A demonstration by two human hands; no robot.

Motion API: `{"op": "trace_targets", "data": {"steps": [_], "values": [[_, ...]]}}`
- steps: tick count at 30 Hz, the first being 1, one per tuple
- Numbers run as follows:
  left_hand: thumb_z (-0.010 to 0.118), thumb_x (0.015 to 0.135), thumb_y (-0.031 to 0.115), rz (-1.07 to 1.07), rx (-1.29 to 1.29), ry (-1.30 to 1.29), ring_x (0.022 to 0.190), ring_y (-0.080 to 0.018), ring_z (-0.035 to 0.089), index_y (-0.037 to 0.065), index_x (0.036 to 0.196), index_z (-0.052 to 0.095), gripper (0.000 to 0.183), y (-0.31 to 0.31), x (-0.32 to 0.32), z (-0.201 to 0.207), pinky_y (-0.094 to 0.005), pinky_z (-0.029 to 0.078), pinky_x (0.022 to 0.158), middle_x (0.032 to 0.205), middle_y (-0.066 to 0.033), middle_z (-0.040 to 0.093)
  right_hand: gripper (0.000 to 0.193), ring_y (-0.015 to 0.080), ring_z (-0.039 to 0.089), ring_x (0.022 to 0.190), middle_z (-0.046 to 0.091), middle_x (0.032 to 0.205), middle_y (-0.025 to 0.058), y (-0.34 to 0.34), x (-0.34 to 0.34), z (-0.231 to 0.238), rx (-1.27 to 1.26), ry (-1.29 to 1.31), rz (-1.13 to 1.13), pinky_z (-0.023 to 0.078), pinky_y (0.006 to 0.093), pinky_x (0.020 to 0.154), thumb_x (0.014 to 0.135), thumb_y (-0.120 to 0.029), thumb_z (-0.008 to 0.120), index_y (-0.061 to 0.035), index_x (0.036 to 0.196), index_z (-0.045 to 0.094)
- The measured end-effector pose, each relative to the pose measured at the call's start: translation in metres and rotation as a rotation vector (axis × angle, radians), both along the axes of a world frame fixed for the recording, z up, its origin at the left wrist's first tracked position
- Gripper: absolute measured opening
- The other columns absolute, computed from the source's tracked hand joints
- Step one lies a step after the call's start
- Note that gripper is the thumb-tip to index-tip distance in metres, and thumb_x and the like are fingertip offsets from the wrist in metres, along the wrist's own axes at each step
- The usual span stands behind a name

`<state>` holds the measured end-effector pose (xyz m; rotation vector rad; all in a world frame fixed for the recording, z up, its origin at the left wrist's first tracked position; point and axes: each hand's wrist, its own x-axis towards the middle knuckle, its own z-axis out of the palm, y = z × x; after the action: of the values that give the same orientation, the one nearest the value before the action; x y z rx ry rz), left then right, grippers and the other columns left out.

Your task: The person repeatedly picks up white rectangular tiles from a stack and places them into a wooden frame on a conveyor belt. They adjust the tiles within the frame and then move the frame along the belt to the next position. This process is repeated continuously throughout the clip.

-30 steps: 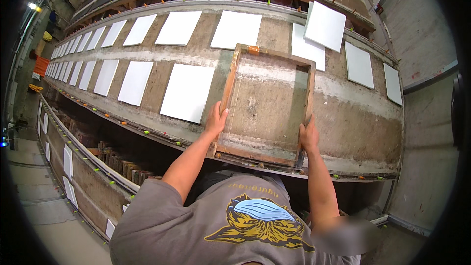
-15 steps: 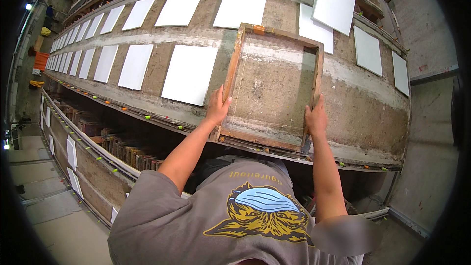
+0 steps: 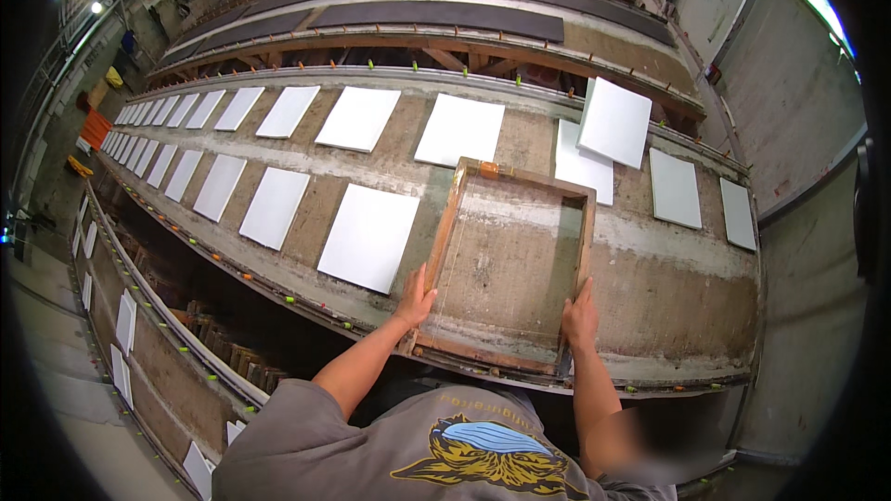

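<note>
A wooden screen frame (image 3: pixel 585 234), with sheer mesh stretched across it, lies at the near side of the long table (image 3: pixel 668 315). My left hand (image 3: pixel 415 297) is closed on its left rail close to the near corner. On the opposite rail, my right hand (image 3: pixel 580 317) grips at about the same level. Orange tape (image 3: pixel 492 169) wraps part of the far rail. Through the mesh the stained brown tabletop shows. A white panel (image 3: pixel 369 237) lies just left of the frame, beyond my left hand.
White panels run in two rows to the far left. Beyond the frame's far right corner, a thick white panel (image 3: pixel 616 122) overlaps another white sheet (image 3: pixel 583 162). Orange and green clips line the table edges. A parallel table (image 3: pixel 176 385) stands at lower left; a grey wall (image 3: pixel 798 250) rises at right.
My view has tilted upward, so the table appears lower and more tables show behind it. Both hands keep their hold on the frame, which stays in place on the table.
</note>
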<state>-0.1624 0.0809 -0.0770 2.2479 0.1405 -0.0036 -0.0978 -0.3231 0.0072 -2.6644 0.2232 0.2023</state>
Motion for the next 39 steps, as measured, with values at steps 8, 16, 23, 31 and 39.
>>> {"op": "trace_targets", "data": {"steps": [8,16,23,31,39], "values": [[0.065,0.097,0.031,0.042,0.064,0.068,0.142,-0.0444,0.035,0.003,0.156,0.029,0.074,0.0,-0.002,0.008,-0.0535,0.029,0.118,0.151,-0.0245,0.041,0.078,0.0465,0.064,0.109,0.06,0.133,0.0274,-0.001,-0.001,0.0,-0.049,0.041,-0.011,0.053,0.0505,0.09,0.097,-0.023,0.062,-0.0005,0.16,0.021],[0.066,0.093,0.051,0.097,0.369,-0.131,0.144,-0.042,0.031,0.008,0.15,0.042,0.075,-0.059,0.08,0.061,-0.0578,0.025,0.117,0.154,-0.0204,0.038,0.073,0.0387,0.062,0.116,0.061,0.131,0.0218,-0.018,0.029,0.008,-0.082,-0.06,-0.011,0.052,0.049,0.095,0.095,-0.053,0.063,-0.004,0.147,0.047],[0.062,0.093,0.059,-0.146,0.391,-0.001,0.155,-0.0408,0.013,0.014,0.158,0.033,0.085,-0.158,0.189,0.08,-0.0586,0.015,0.123,0.168,-0.0194,0.017,0.062,0.0386,0.059,0.114,0.062,0.125,0.0199,-0.045,0.154,-0.003,0.061,-0.365,-0.163,0.048,0.0475,0.099,0.092,-0.047,0.071,-0.003,0.133,0.057],[0.063,0.093,0.058,-0.218,0.368,0.064,0.157,-0.0397,0.008,0.015,0.159,0.032,0.085,-0.227,0.258,0.102,-0.0569,0.015,0.124,0.169,-0.0197,0.011,0.083,0.0447,0.054,0.125,0.056,0.136,0.0307,-0.086,0.33,-0.043,0.393,-0.331,-0.467,0.043,0.0518,0.107,0.083,-0.046,0.081,0.0072,0.139,0.05],[0.062,0.093,0.061,-0.25,0.371,0.064,0.156,-0.042,0.01,0.013,0.158,0.036,0.084,-0.23,0.251,0.085,-0.057,0.016,0.123,0.166,-0.0239,0.016,0.073,0.0419,0.061,0.121,0.063,0.128,0.0299,-0.118,0.428,-0.064,0.611,-0.361,-0.816,0.047,0.0475,0.104,0.082,-0.032,0.085,0.0113,0.132,0.056]]}}
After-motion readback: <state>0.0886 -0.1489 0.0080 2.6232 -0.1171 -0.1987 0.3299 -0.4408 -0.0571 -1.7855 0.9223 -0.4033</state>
